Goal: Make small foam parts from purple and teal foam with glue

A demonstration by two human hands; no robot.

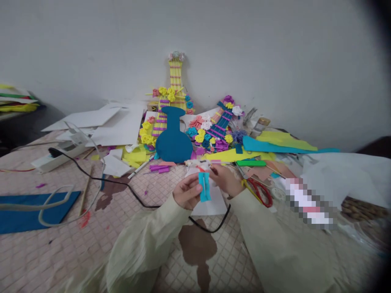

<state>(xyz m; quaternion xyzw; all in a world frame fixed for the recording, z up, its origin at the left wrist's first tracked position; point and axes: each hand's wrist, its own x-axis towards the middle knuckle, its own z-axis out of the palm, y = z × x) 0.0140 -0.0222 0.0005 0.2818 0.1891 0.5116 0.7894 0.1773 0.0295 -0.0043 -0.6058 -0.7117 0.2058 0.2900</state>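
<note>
My left hand (187, 191) pinches a small light-blue paper strip (205, 193) between thumb and fingers. A thin pale line runs down the middle of the strip. My right hand (226, 180) is close beside the strip's top, its fingers curled together; whatever lies in them is hidden. Just beyond the fingers is a small whitish object with a reddish-orange part (200, 167), too unclear to name. Under both hands lies a white sheet (210, 207). Behind them stands a dark-blue vase-shaped cutout (174, 144).
Decorated pieces with paper flowers (220, 126) lean at the back wall. Red-handled scissors (262, 193) and a green stick-like item (251, 163) lie right. A black cord (122, 181) runs from the white power strip (53, 160) across the table. Blue card (65, 207) lies left.
</note>
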